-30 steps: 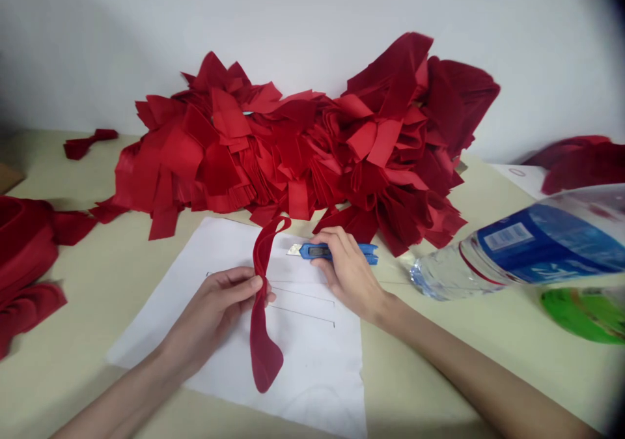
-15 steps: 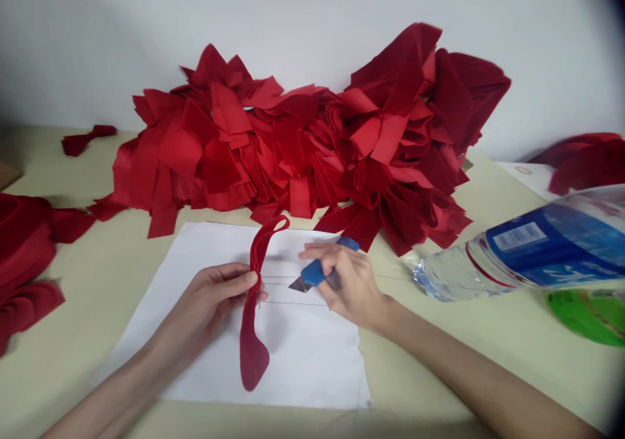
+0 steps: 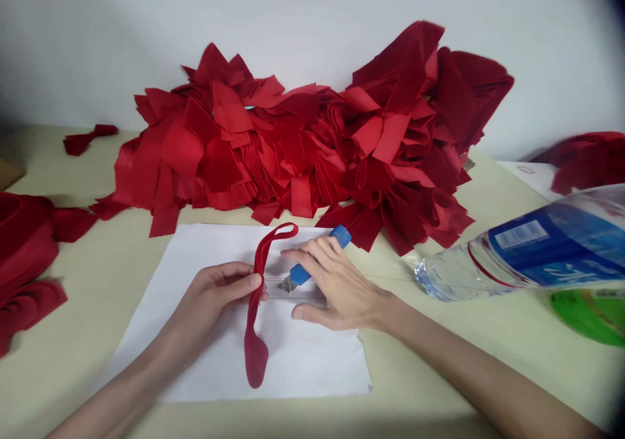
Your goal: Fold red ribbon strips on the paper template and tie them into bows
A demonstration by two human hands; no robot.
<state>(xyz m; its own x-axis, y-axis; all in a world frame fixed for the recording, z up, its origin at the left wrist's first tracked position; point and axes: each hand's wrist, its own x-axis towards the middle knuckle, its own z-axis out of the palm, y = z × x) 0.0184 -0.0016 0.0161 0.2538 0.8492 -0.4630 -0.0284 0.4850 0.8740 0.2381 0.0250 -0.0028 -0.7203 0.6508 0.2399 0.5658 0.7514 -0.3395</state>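
Note:
My left hand pinches a folded red fabric strip at its middle, between thumb and fingers. The strip hangs over the white paper, one looped end up and the other down. Just to the right, my right hand is spread palm down over a blue utility knife. Its thumb and forefinger are stretched apart, on either side of the knife. The short blade points left towards the strip, and the knife's rear end sticks out past the fingers. Thin ruled lines show on the paper.
A large heap of red fabric pieces lies along the wall. More red fabric is at the left edge. On the right lie a plastic bottle with a blue label, a green round object and further red fabric.
My right hand has opened from its grip, turned palm down and moved slightly left with the knife. My left hand still pinches the strip, nearly unmoved.

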